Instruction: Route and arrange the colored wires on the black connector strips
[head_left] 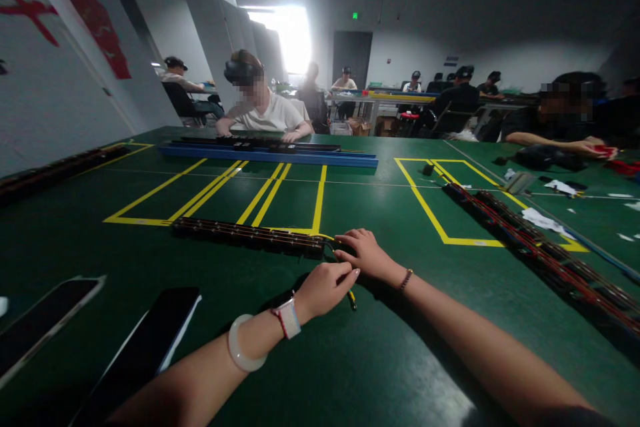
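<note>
A long, dark strip with thin copper-coloured lines lies across the green table in front of me. From its right end, thin black and yellow cables run in between my hands, and a yellow and black tail shows below. My left hand is closed, thumb and forefinger pinched together at these cables. Just beyond it, my right hand curls its fingers over the cables beside the strip's end, with the thumb reaching towards my left hand. The exact points of grip are hidden behind my fingers.
Yellow tape marks rectangles on the table. A blue channel lies at the far side before a seated person. More strips with red wires lie at right. Two dark, phone-like slabs rest at lower left.
</note>
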The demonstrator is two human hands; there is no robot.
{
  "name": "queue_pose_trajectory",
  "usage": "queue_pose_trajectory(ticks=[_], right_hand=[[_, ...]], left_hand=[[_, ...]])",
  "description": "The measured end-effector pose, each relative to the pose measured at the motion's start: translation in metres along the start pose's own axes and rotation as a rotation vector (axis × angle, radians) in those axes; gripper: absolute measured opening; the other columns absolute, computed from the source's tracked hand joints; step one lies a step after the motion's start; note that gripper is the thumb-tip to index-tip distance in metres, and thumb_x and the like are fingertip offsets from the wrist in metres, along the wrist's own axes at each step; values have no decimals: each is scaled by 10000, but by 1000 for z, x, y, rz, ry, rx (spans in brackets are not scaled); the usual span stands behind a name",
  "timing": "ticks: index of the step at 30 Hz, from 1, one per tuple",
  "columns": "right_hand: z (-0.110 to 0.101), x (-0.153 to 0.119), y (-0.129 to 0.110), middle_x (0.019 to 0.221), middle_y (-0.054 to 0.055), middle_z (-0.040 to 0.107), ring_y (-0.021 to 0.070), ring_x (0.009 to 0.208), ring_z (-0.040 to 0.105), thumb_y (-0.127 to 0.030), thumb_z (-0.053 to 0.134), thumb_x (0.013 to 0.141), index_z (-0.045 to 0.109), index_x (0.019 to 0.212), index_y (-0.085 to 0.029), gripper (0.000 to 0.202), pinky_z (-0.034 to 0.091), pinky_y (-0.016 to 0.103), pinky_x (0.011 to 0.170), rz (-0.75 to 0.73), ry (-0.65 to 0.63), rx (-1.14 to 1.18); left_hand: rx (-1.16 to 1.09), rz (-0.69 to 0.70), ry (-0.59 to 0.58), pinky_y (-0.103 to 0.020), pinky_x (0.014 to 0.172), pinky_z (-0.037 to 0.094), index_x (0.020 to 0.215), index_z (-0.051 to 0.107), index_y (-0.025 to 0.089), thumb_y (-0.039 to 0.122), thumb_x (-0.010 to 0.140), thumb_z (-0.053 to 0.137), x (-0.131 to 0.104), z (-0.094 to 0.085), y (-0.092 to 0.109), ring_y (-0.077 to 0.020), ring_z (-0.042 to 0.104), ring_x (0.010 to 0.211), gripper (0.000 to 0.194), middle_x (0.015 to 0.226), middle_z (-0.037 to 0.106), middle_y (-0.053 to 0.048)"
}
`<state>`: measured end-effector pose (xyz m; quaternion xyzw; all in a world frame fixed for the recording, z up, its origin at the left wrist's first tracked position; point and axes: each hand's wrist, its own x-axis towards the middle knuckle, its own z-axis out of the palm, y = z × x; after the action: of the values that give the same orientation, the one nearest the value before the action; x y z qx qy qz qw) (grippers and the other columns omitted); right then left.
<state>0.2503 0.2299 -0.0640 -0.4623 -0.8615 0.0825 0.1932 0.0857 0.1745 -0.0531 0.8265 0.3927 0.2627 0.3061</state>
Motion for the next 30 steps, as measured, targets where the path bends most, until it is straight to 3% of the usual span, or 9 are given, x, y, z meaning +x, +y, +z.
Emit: queue_pose_trajectory(ticks=[4,8,13,16,18,23,27,30], right_hand=[[-3,3,4,1061,80,601,220,983,470,-458,630,793,579,1236,-214,508,325,367,900,78,-97,97],[-1,4,4,1050,92,611,237,998,486,-413,679,733,612,1197,-187,520,337,384,909,100,-142,138],[4,6,5,950,57,675,199,905,587,-316,597,794,701,998,-175,269,411,319,849,226,-117,433],[6,4,4,935,51,690,176,852,623,-308,577,821,691,991,-145,262,453,272,775,259,-84,664],[6,2,1,923,52,686,164,825,625,-291,565,839,682,997,-136,250,461,256,732,252,-27,682],[3,-7,-12,892,47,645,134,808,576,-221,554,877,683,1021,-193,195,407,254,734,103,128,248],[0,-14,-14,861,67,626,162,794,526,-242,483,929,641,1126,-204,256,352,332,807,-136,147,-183],[-1,-19,-15,909,95,618,192,824,497,-224,441,938,600,1180,-149,299,335,370,855,-301,135,-350]], left_hand=[[-594,-226,-142,-192,397,287,688,483,147,515,892,393,3,2,-3,-65,414,379,431,557,503,10],[-958,-317,-144,-181,356,284,720,479,146,531,873,417,6,1,-8,-66,419,359,419,561,512,5],[-1180,-413,-158,-180,395,330,757,483,133,455,899,409,9,-3,-12,-73,457,412,360,602,521,-12],[-1239,-492,-173,-198,453,392,837,501,115,406,931,369,11,-4,-13,-91,529,488,333,696,557,-42],[-1272,-537,-162,-214,499,432,920,499,110,380,945,358,12,-3,-13,-98,561,541,305,782,578,-62],[-1332,-577,-126,-223,535,455,1099,454,122,387,966,321,13,-1,-15,-92,558,570,324,832,576,-61],[-1378,-556,-86,-204,485,423,1111,449,144,447,962,294,15,3,-19,-85,543,545,372,824,567,-42],[-1396,-557,-36,-195,456,393,1064,442,161,443,966,283,17,6,-23,-81,521,510,338,768,551,-13]])
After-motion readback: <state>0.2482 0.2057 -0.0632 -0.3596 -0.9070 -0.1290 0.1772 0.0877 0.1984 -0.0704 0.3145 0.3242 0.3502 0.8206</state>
